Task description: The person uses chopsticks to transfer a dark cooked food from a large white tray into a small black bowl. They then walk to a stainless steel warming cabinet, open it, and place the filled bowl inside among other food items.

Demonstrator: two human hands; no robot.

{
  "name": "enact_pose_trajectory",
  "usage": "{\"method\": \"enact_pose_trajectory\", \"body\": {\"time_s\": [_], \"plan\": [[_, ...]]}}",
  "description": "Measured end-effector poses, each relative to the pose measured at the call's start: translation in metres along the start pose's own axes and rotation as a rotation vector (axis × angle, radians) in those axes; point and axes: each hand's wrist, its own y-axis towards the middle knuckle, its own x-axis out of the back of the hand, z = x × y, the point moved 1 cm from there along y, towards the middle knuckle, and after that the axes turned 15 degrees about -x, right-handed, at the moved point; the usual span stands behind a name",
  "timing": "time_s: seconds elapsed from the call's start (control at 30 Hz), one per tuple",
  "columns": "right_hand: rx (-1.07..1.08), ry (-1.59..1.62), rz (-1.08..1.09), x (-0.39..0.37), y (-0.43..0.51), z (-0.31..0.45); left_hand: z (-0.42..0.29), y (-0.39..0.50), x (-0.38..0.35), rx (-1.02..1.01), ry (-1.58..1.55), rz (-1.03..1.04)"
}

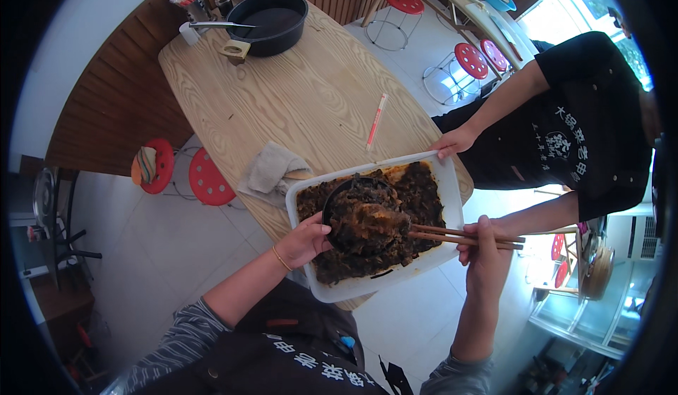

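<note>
My left hand (pixel 307 240) grips the rim of a black bowl (pixel 327 208) heaped with dark brown, moist food (pixel 371 215). Below the bowl lies a white plastic tub (pixel 454 196), its bottom covered with more of the dark food (pixel 424 183). A pair of wooden chopsticks (pixel 455 235) is in my right hand (pixel 484 252), their tips at the right side of the heap. Beyond the tub stands another person in a black apron; one hand (pixel 456 141) of theirs touches the tub's far corner. Their other hand is partly hidden behind mine.
The tub rests on the near end of a wooden table (pixel 318 93). Left of it lies a grey cloth (pixel 273 170); farther off is a wrapped chopstick packet (pixel 376 122). A black pot (pixel 275 21) with a knife (pixel 222 24) across its rim stands at the far end. Red stools (pixel 211 177) flank the table.
</note>
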Motion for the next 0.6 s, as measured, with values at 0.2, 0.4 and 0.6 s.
{"method": "enact_pose_trajectory", "body": {"time_s": [0.2, 0.4, 0.6], "plan": [[0.28, -0.199, -0.011, 0.001, -0.029, 0.026, 0.006, -0.002, -0.003, 0.056, -0.022, 0.033], [0.501, -0.423, 0.106, 0.011, -0.045, 0.03, 0.005, -0.002, -0.002, 0.044, -0.013, 0.065], [0.778, -0.71, 0.323, 0.001, -0.064, 0.035, 0.01, 0.001, 0.009, 0.037, -0.043, 0.093]]}}
